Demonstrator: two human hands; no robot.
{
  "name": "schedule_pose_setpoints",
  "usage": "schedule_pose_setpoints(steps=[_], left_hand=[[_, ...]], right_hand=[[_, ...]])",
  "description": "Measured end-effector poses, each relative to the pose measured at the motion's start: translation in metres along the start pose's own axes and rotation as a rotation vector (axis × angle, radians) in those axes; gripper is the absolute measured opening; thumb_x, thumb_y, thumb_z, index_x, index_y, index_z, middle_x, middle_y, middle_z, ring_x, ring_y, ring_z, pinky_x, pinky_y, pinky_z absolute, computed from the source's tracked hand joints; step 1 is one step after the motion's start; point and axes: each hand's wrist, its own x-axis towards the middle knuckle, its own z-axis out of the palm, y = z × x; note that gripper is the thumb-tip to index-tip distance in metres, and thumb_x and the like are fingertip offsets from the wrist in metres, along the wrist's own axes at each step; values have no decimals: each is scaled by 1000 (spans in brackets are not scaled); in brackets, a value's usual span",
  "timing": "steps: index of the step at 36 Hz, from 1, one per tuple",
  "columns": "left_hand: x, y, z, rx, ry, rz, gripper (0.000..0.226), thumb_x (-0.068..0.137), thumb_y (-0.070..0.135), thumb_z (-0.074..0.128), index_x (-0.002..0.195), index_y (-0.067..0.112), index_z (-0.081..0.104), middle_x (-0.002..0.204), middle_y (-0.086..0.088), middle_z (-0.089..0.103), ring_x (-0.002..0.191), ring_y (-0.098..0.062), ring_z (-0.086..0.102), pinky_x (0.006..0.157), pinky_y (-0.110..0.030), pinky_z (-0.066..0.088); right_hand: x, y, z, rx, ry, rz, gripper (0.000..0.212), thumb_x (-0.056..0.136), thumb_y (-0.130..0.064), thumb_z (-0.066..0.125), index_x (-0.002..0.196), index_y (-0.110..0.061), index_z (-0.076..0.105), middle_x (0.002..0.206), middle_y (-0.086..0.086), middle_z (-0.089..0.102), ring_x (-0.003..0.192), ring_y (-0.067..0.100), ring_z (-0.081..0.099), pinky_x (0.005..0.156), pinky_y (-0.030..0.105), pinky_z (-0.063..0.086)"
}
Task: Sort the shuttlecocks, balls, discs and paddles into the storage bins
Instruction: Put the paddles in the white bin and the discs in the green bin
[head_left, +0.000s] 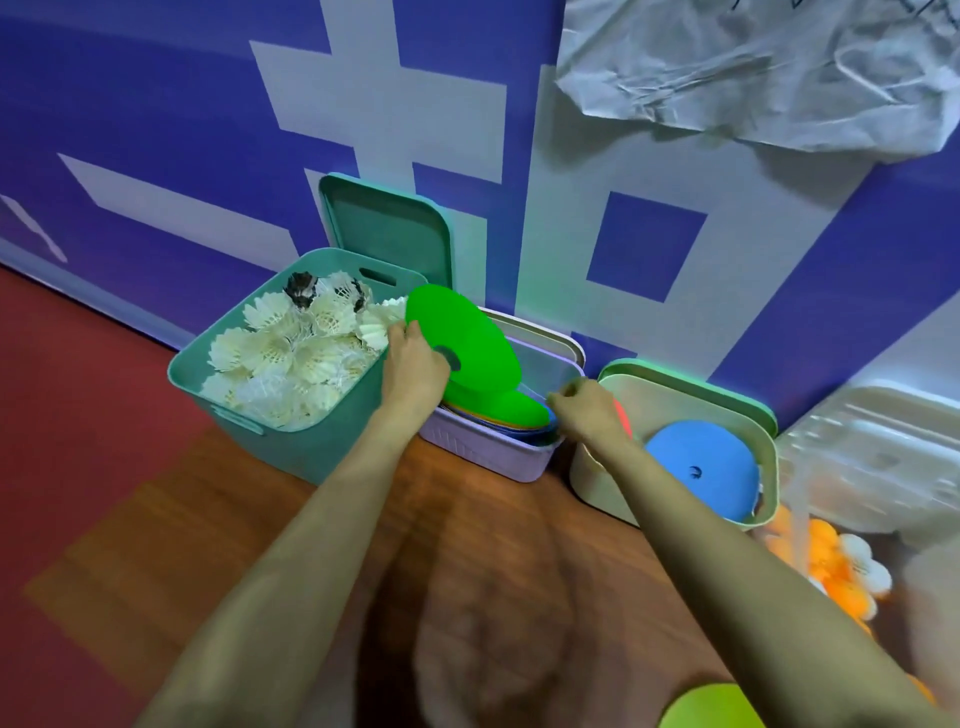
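Gripping tilted green disc (467, 332) at its left edge in curled left hand (415, 364) over middle lilac bin (483, 460), with right hand (587, 410) curled at near-right rim, hold unclear; risks tipping left onto shuttlecocks (291, 353) if grip slips.

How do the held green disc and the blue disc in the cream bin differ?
The bright green round disc is tilted steeply over the lilac ribbed bin, gripped by the left hand; the blue round disc rests inside the cream bin, untouched. Colours differ too: green disc against blue disc. Both are round with a dark centre mark.
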Motion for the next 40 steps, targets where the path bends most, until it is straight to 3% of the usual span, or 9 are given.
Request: schedule_pose_setpoints(steps=[4,6,9,12,15,20,27,32,40], left_hand=[[9,0,22,86,-173,-53,12,87,6,50,85,-6,53,118,-29,50,84,-36,53,70,-35,37],[12,3,35,180,-275,-84,17,89,11,50,79,-2,51,120,-30,51,74,-32,51,64,-32,35],[19,-2,58,265,-411,-102,54,97,34,46,133,-5,39,144,-26,35,129,-36,38,102,-37,32],[14,-8,72,274,-372,-109,68,99,45,35,147,1,19,155,-24,10,145,-34,3,117,-42,8],[-5,-9,80,343,-200,90,52,100,36,38,141,5,35,150,-20,26,140,-33,19,113,-41,13],[-73,10,105,383,-23,445,32,86,26,46,105,10,66,106,-12,61,100,-33,57,88,-39,40],[-203,41,141,237,-235,602,35,80,29,43,98,13,67,97,-8,62,89,-31,60,78,-38,44],[-281,48,160,265,-506,458,37,91,26,51,126,14,53,126,-7,49,119,-27,45,98,-38,36],[-351,40,188,472,-898,72,70,89,33,61,139,0,26,145,-21,27,136,-34,29,108,-32,26]], right_hand=[[10,10,3,-157,-11,-277,41,88,-10,53,129,-3,51,132,17,54,122,31,49,101,33,37],[11,11,6,-206,-94,-372,47,89,-4,48,136,-4,46,140,15,48,130,29,43,107,30,29],[12,17,12,-270,-137,-400,45,87,0,44,131,-5,54,137,16,50,128,28,44,107,27,28],[12,28,14,-315,-50,-426,42,85,0,46,125,-3,58,128,18,54,123,31,46,106,29,29],[3,41,8,-325,-32,-429,34,86,-4,48,117,-2,62,118,19,59,117,33,49,102,35,34],[-40,70,-4,-279,36,-453,28,83,-13,49,102,-3,66,104,19,63,104,36,54,90,42,42],[-142,153,-36,-162,157,-398,40,77,-25,39,99,-4,64,96,16,61,92,36,59,81,45,50],[-209,236,-54,-160,205,-304,20,76,2,61,95,-4,62,93,14,58,92,28,53,79,34,42],[-277,315,-64,-227,246,-163,25,81,-6,64,106,-6,63,105,11,59,96,33,57,76,40,50]])
